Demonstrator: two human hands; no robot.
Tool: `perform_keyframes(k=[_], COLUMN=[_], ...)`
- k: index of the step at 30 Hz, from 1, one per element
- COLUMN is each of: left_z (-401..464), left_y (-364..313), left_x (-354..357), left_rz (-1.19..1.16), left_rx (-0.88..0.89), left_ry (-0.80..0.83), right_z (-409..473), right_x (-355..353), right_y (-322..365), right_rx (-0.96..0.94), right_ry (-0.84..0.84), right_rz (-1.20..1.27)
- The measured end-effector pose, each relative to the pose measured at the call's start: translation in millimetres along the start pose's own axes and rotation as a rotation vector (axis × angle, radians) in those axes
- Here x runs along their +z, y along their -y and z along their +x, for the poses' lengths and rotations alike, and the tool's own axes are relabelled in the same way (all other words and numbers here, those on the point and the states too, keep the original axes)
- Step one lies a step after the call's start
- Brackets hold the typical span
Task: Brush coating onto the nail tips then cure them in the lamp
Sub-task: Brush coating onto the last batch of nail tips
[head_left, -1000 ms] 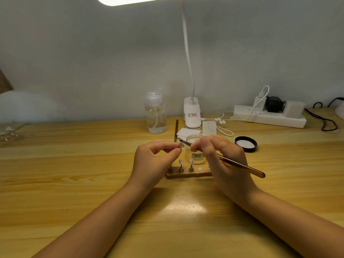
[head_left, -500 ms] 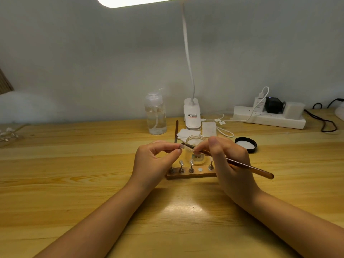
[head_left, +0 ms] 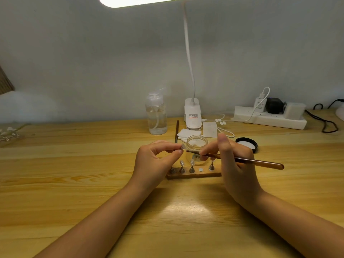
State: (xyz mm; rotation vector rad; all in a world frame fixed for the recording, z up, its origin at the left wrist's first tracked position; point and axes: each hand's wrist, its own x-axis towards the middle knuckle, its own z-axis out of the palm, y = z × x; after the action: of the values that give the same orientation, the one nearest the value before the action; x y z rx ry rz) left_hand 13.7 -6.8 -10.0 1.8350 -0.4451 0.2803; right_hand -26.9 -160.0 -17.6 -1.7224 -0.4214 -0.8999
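My left hand (head_left: 155, 163) pinches a small clear nail tip (head_left: 183, 146) between thumb and forefinger, held above the wooden stand (head_left: 195, 174). My right hand (head_left: 235, 164) grips a brown brush (head_left: 260, 162) like a pen; its bristle end points left and reaches the nail tip. The stand holds several metal pegs, two of them topped with nail tips (head_left: 187, 162), and one bare round spot. An open clear jar (head_left: 197, 148) stands just behind the stand. A white clip lamp (head_left: 192, 116) sits at the back, its lit head at the top edge.
The jar's black lid (head_left: 246, 144) lies to the right. A clear pump bottle (head_left: 156, 116), white wipes (head_left: 188, 134), a second brush (head_left: 176, 131) and a power strip (head_left: 270, 118) with cables line the back of the wooden table (head_left: 74, 174). A clear tray (head_left: 9, 134) sits far left.
My right hand has drawn to the right and its thumb has lifted, uncovering the jar and the stand's right peg. The brush has flattened out. My left hand has stayed put.
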Motion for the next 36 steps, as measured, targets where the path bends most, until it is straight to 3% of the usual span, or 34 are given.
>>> perform_keyframes(k=[7,19,26,36], left_z=[-2.4,-2.4,-3.2,-1.6], left_y=[1.2,0.0,0.3,0.6], left_x=[-2.6,-2.3,-3.9,-2.3], left_rz=[0.003,-0.006,-0.014,-0.06], left_rx=[0.012,0.027,0.058,0.042], left_ry=[0.017,0.027,0.042,0.023], right_z=[0.3,1.3,2.2,2.3], right_x=[2.9,0.4,3.9,4.3], right_y=[-0.5,0.9,3.2,0.0], right_rx=[-0.033,-0.004,-0.019,0.04], right_ry=[0.08,-0.022,0.059,-0.016], right_rz=[-0.018,0.027,-0.029,0.065])
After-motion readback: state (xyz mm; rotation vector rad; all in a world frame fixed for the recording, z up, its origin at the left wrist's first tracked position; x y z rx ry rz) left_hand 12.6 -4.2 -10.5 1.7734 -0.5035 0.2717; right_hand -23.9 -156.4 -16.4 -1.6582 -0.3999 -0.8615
